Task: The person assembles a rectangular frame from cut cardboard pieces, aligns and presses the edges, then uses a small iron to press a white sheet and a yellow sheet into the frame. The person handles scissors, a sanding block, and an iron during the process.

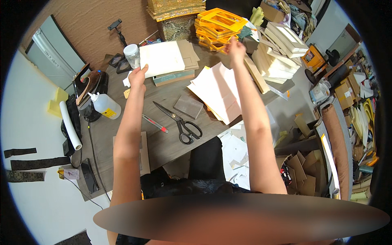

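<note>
My left hand (138, 76) reaches far across the grey table (163, 143) and rests on the near edge of a white sheet (162, 58) lying on a stack of tan boards. A clear jar (132, 55) stands just left of it. My right hand (235, 47) is stretched out to a stack of orange frames (216, 25) at the table's far edge, fingers curled at the lowest frames. Whether it grips one I cannot tell. Between my arms lie black scissors (181, 122), a grey square pad (188, 106) and a fan of cream paper sheets (218, 92).
A glue bottle (105, 105), a red-tipped pen (155, 123) and a white roll (70, 125) lie at the left. Stacks of cream frames (277, 53) stand at the right. Cardboard scraps (300, 171) and paper litter the floor on the right.
</note>
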Demonstrator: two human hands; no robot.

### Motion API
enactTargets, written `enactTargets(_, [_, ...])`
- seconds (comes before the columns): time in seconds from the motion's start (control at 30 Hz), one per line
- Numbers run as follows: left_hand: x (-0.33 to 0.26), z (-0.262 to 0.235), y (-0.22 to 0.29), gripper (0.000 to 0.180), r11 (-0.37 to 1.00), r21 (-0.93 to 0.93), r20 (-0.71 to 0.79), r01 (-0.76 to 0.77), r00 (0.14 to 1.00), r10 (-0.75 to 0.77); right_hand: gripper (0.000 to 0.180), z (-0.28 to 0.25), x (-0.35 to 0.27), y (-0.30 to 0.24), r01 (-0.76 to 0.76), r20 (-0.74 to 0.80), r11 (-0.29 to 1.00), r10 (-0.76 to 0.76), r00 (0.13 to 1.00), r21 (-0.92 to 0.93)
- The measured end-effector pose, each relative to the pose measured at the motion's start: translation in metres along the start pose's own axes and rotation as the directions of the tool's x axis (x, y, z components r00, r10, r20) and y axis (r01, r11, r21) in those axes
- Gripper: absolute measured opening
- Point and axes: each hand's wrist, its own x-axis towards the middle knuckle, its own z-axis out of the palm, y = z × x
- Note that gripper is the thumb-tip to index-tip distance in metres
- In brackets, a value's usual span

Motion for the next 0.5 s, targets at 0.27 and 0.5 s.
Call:
enactTargets(0.27, [-0.054, -0.008, 0.026, 0.040, 0.968, -0.243, 0.186, 0.056, 0.982, -0.010, 0.026, 0.010, 0.059, -0.043, -0.178, 0.020, 0.979, 0.177, 0.984, 0.103])
enactTargets(0.5, [-0.101, -0.035, 0.022, 0.043, 0.911, -0.390, 0.313, 0.133, 0.950, -0.004, 0.016, -0.005, 0.001, -0.045, 0.066, 0.183, 0.986, -0.094, 0.979, 0.153])
